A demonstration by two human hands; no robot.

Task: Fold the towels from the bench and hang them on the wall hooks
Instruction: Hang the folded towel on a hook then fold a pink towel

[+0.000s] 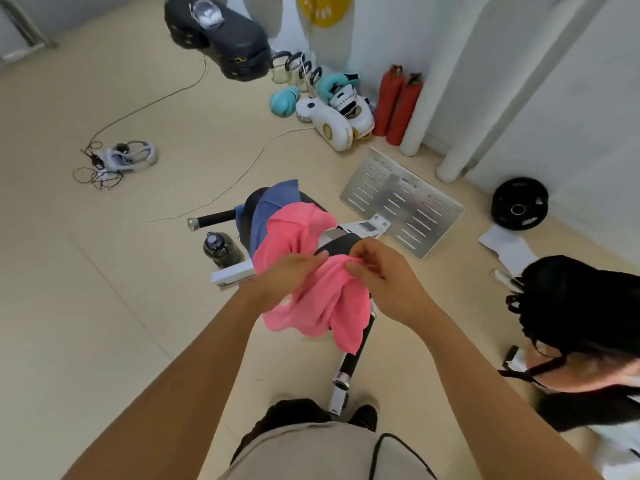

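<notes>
We see two red tanks (398,105) by the far wall, boxing gloves (325,105) beside them, and a dark bottle (221,249) on the floor.

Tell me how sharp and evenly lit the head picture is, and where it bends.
Head view: soft even light, faint shadows; wide-angle bending curves the white pipes; pink towel and both hands, left and right, slightly soft; no strong glare.

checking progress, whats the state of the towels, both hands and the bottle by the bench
pink towel: unfolded, bunched, held up over the bench
blue towel: unfolded, draped on the bench
left hand: gripping the pink towel
right hand: pinching the pink towel's top edge
bottle: upright, lid on
</notes>
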